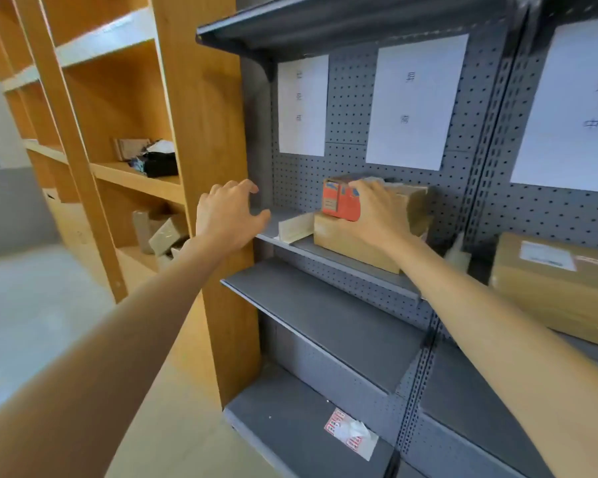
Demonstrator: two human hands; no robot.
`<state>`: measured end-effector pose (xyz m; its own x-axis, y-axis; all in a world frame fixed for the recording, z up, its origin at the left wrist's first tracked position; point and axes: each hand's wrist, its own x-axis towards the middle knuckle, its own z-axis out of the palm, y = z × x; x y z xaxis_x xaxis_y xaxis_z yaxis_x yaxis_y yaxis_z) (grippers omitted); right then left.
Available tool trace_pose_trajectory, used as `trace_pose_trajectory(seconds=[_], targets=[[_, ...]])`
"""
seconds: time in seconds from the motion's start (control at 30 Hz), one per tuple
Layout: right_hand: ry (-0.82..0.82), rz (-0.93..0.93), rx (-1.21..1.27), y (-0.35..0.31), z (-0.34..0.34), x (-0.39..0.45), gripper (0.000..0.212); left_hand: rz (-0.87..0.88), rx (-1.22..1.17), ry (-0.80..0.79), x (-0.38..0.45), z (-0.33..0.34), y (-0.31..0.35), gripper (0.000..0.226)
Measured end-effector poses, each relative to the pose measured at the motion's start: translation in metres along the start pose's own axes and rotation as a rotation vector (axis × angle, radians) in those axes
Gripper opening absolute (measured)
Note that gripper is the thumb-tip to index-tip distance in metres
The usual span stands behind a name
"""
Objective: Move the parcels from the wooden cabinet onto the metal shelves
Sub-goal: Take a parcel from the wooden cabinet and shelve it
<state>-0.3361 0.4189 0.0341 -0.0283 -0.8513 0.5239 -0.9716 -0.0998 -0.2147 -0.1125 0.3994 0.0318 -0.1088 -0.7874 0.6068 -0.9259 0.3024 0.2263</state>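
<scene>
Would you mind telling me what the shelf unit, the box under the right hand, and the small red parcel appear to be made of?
The shelf unit looks like grey painted metal: matte, thin-edged, with a perforated back panel. The brown box looks like plain corrugated cardboard, dull and tan. The red parcel that the right hand holds seems to be printed cardboard or paper wrap; blur leaves that open.

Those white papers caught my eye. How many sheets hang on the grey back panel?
3: the left sheet by the wooden cabinet, the middle sheet above the right hand, and the right sheet, cut off by the frame edge. More may hang out of view.
</scene>
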Motion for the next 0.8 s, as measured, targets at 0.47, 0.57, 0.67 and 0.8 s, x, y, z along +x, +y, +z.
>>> trace_pose_trajectory(seconds=[0.47, 0.57, 0.67, 0.8], targets=[[-0.081, -0.245, 0.112, -0.185, 0.19, 0.179, 0.07, -0.237, 0.147, 0.002, 0.1, 0.028, -0.245, 0.051], [-0.073, -0.302, 0.143, -0.228, 0.225, 0.22, 0.068, -0.276, 0.192, 0.017, 0.125, 0.028, -0.291, 0.053], [-0.099, -0.342, 0.167, -0.269, 0.259, 0.253, 0.068, -0.3, 0.217, 0.012, 0.144, 0.033, -0.342, 0.051], [-0.128, -0.36, 0.193, -0.316, 0.306, 0.29, 0.066, -0.344, 0.22, 0.014, 0.166, 0.045, -0.409, 0.051]])
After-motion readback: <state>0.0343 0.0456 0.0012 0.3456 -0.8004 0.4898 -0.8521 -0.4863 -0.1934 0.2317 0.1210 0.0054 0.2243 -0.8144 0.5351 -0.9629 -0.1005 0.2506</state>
